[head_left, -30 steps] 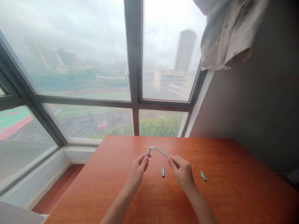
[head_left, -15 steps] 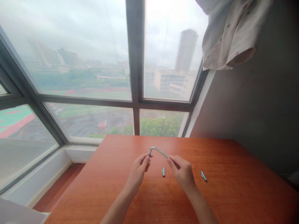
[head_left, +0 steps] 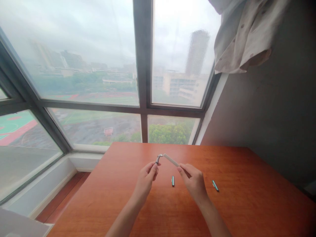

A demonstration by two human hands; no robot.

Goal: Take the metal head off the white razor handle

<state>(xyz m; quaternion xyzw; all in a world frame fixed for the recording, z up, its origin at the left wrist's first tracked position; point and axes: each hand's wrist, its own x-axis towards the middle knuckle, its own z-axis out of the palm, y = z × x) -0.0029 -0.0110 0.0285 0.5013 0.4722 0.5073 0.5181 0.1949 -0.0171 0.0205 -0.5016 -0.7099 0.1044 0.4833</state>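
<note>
While the left hand [head_left: 145, 178] pinches a curved metal piece [head_left: 158, 159] between thumb and fingers, the right hand [head_left: 194, 179] pinches a pale rod [head_left: 171, 160]; beyond the fingertips their ends nearly meet or touch. Nearer the body than the rod, one green-and-black strip [head_left: 173, 181] lies between the hands; another strip [head_left: 215, 185] lies right of the right fingers.

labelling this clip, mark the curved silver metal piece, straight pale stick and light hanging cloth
Curved silver metal piece [head_left: 158, 158], head view: middle of its curve.
Straight pale stick [head_left: 171, 160], head view: middle of its visible length.
Light hanging cloth [head_left: 243, 39], head view: middle of its fabric.
</note>
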